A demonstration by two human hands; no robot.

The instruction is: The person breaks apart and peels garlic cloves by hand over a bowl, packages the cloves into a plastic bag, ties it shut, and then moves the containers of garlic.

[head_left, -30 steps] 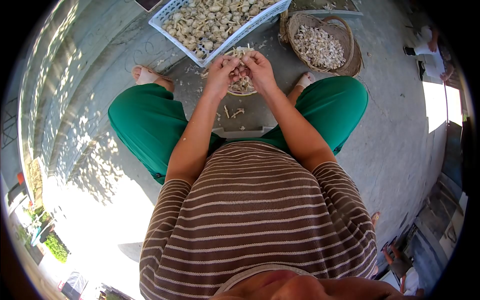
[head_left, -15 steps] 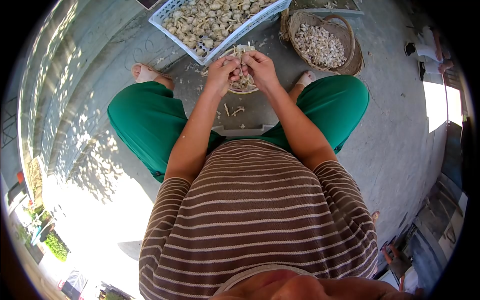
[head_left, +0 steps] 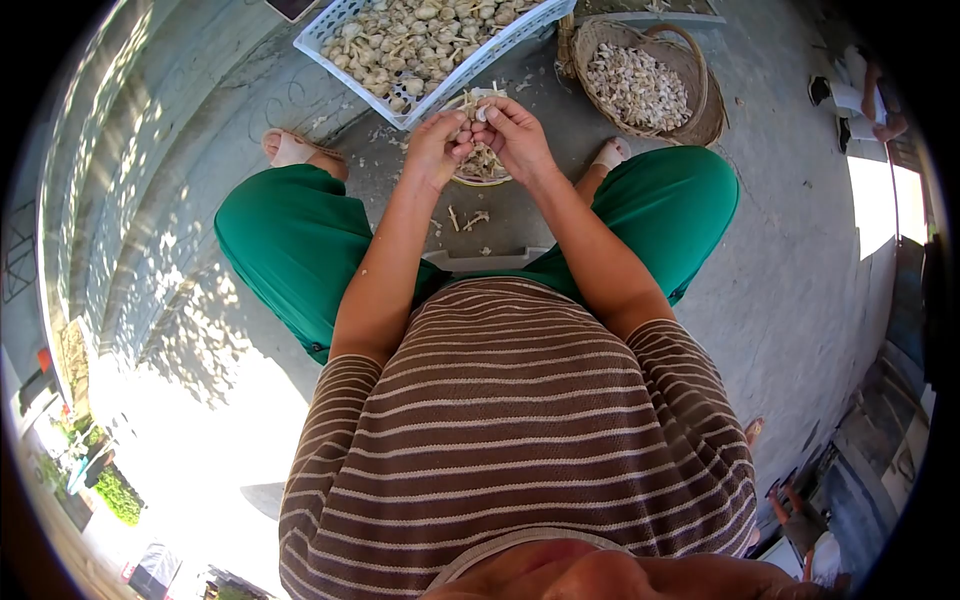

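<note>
My left hand (head_left: 437, 148) and my right hand (head_left: 516, 138) meet above a round bowl (head_left: 484, 182) of stalks and skins. Between the right thumb and fingers is a small whitish piece, which looks like a garlic clove (head_left: 483, 113). The left fingers are pinched together close beside it; what they hold is too small to make out. Beyond the hands stands a pale blue crate (head_left: 466, 73) of garlic bulbs (head_left: 425, 38). At the right, a wicker basket (head_left: 703, 118) holds loose cloves (head_left: 636, 88).
Bits of stalk (head_left: 476, 219) and skin lie on the grey floor (head_left: 790, 260) between my feet. My green-trousered knees are at either side. Another person (head_left: 862, 98) is at the upper right, and part of another shows at the lower right.
The fingertips have shifted slightly, and a whitish piece now shows at my right fingertips. The person at the upper right has moved their arms and legs.
</note>
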